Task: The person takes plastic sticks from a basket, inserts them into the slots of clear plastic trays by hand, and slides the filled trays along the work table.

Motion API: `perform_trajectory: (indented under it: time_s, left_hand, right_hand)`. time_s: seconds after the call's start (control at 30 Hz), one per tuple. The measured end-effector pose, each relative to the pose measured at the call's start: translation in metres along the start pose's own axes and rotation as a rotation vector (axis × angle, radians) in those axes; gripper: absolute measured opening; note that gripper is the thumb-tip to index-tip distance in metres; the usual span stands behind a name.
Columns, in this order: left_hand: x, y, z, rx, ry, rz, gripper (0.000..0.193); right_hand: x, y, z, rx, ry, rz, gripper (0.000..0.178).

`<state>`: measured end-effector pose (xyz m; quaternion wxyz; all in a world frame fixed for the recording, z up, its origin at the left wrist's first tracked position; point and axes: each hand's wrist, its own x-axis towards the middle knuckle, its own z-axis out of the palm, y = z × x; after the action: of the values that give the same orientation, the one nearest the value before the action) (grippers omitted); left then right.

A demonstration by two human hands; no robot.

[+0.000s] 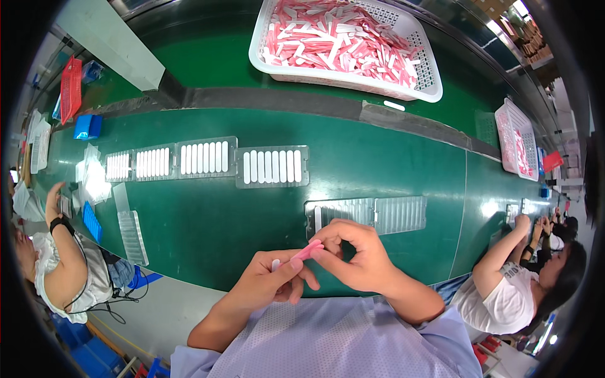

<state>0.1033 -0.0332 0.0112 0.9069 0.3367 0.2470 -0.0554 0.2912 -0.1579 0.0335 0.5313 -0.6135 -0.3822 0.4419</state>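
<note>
Pinching pink strip (307, 252); basket (432, 69) holds more.

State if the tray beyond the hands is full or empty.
Nearly empty where visible: the tray shows one white strip, leftmost; the right hand hides part.

View's mostly filled by a long green worktop (208, 220), crossed by a dark strip (271, 101); pale post (113, 47) is planted upper left, grey floor (171, 310) glimpsed below.

Dark letters (515, 272) — partly legible — mark a co-worker's white shirt (498, 307).
</note>
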Motion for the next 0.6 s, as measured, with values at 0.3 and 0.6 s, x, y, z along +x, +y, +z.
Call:
perform_trajectory:
  time_s: [0.3,0.6]
  left_hand:
    - [0.001,-0.002,0.004,-0.038,0.027,0.034,0.04]
    - [0.005,-0.002,0.003,0.065,0.194,0.13,0.035]
  right_hand:
    - [0.007,0.013,-0.019,0.24,0.326,-0.024,0.003]
    - [0.019,0.007,-0.065,-0.1,-0.042,0.087,0.007]
